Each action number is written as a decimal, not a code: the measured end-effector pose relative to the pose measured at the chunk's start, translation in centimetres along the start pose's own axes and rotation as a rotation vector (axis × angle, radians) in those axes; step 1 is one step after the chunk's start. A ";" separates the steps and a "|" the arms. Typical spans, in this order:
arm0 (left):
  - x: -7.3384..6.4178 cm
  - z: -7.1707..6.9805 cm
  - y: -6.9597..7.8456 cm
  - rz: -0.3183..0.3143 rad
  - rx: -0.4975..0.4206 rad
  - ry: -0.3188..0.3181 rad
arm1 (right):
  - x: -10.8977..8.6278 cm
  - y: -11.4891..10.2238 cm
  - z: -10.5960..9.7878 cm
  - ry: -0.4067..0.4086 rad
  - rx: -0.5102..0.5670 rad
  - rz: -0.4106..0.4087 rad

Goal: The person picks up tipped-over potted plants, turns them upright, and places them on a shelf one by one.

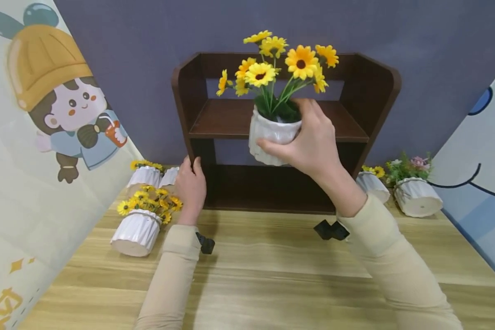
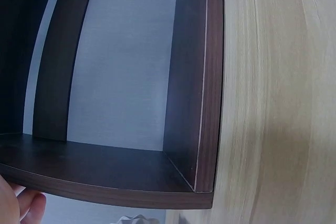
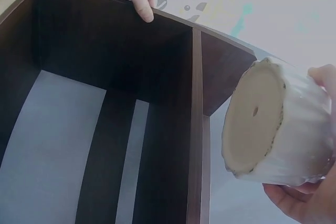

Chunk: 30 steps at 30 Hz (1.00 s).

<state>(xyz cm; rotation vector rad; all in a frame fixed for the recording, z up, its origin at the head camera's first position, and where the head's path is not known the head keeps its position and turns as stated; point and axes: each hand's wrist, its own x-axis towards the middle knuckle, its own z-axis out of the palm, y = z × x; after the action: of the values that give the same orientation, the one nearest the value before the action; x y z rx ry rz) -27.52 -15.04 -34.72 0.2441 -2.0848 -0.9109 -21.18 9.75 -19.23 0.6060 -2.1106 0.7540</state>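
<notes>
Sunflowers (image 1: 301, 63) before the shelf (image 1: 227, 118).
My right grip (image 1: 316, 142) clasps their pot (image 1: 268, 137), likely sparing them; my left grip (image 1: 191, 187) pinches the shelf's side (image 1: 184, 110), perhaps steadying it.

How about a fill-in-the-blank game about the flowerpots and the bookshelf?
The raised white flowerpot is held by the person's ____ hand.
The left hand grips a bookshelf whose colour is ____.
In the head view, the flowerpots visible to the right of the bookshelf number ____.

Missing words: right; brown; two.
</notes>
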 end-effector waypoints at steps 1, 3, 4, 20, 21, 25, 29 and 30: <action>0.0 0.0 0.0 0.002 0.003 -0.003 | 0.2 0.0 0.1 0.003 0.006 0.003; 0.0 0.0 0.1 0.006 0.010 -0.004 | 0.4 0.0 0.3 0.004 0.016 0.013; -0.1 0.0 0.1 0.008 0.009 0.000 | 0.6 0.0 0.4 0.003 0.020 0.018; 0.1 -0.1 0.4 -0.017 0.023 -0.004 | 4.2 -0.3 2.9 -0.116 -0.026 0.135; 0.1 -0.1 0.4 -0.017 0.022 -0.004 | 4.3 -0.3 3.1 -0.123 -0.029 0.138; 0.0 -0.1 0.4 -0.015 0.026 -0.005 | 4.7 -0.5 4.0 -0.144 -0.043 0.140; 0.0 -0.2 0.3 -0.014 0.027 -0.006 | 5.3 -0.5 4.9 -0.160 -0.067 0.134; 0.0 -0.2 0.3 -0.013 0.022 -0.005 | 5.5 -0.4 5.1 -0.165 -0.075 0.135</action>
<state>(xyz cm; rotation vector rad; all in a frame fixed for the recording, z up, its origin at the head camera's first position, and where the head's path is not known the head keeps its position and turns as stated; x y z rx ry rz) -27.35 -14.93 -34.44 0.2683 -2.1010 -0.8973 -26.65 5.05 -17.26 0.5033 -2.3396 0.7164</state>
